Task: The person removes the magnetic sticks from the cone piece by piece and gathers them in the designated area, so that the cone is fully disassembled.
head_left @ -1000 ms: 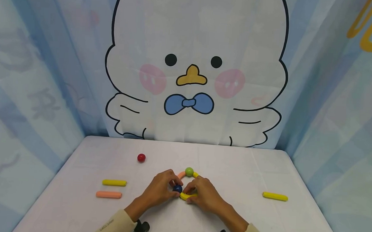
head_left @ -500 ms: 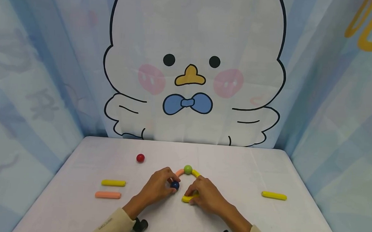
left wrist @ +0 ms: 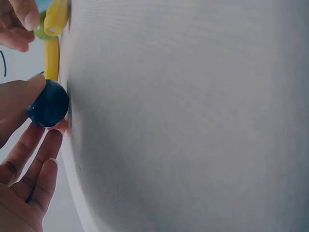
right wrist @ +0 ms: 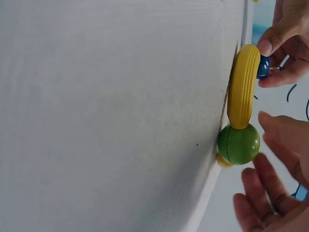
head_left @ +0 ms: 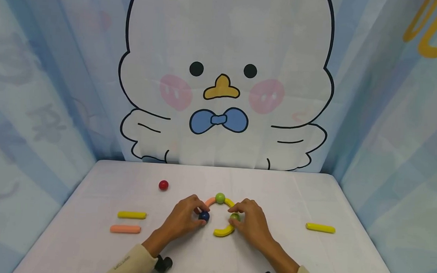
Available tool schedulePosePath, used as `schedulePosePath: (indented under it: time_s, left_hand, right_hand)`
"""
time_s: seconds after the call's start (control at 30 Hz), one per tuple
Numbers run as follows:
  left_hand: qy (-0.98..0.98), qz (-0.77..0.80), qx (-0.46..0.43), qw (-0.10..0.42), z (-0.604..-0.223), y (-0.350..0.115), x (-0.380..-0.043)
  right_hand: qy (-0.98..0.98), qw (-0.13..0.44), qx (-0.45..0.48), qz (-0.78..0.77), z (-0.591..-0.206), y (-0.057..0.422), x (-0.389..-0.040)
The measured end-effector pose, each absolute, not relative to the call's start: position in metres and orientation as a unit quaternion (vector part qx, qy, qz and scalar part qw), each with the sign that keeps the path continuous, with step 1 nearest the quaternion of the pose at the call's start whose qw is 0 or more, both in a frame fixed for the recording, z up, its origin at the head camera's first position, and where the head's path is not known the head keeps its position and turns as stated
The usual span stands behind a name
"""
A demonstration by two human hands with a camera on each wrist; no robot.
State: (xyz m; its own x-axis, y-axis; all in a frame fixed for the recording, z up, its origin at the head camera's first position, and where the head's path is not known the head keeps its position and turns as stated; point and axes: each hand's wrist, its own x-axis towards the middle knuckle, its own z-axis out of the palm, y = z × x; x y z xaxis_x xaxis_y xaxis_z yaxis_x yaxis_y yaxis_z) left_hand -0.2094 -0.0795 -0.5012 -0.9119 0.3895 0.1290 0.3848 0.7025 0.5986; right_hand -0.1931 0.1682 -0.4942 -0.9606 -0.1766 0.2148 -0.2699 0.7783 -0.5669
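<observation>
A near-ring of curved sticks and balls lies on the white table. My left hand (head_left: 182, 214) pinches a glossy blue ball (left wrist: 50, 104) at the ring's left side, below a curved orange stick (head_left: 210, 201). At the top sits a green ball (head_left: 220, 198), joined to a curved yellow stick (head_left: 229, 202) on its right. The right hand (head_left: 253, 224) has its fingers spread about a second green ball (right wrist: 238, 144); its thumb stands off the ball in the right wrist view. From that ball a lower curved yellow stick (head_left: 223, 232) bends left, its end apart from the blue ball.
Left of the ring lie a straight yellow stick (head_left: 132, 215) and an orange stick (head_left: 125, 229). A red ball (head_left: 163, 185) sits behind them, and another yellow stick (head_left: 320, 227) is at the right. A cartoon-printed curtain (head_left: 218, 148) hangs behind the table.
The right hand has let go of the lower yellow stick and moved up to the right-hand green ball. That stick's left end has come away from the blue ball, still held by the left hand.
</observation>
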Motion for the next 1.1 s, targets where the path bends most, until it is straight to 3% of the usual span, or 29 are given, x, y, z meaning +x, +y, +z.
schedulePosePath:
  time_s: [0.57,1.1]
  left_hand:
    - [0.929,0.316,0.190,-0.003,-0.501,-0.083,-0.210]
    - [0.936,0.308,0.168,-0.031,-0.499,-0.088,-0.220]
  right_hand:
    - [-0.948,0.029,0.050,0.314,-0.491,0.169,-0.196]
    - [-0.946,0.021,0.043,0.320,-0.488,0.181,-0.193]
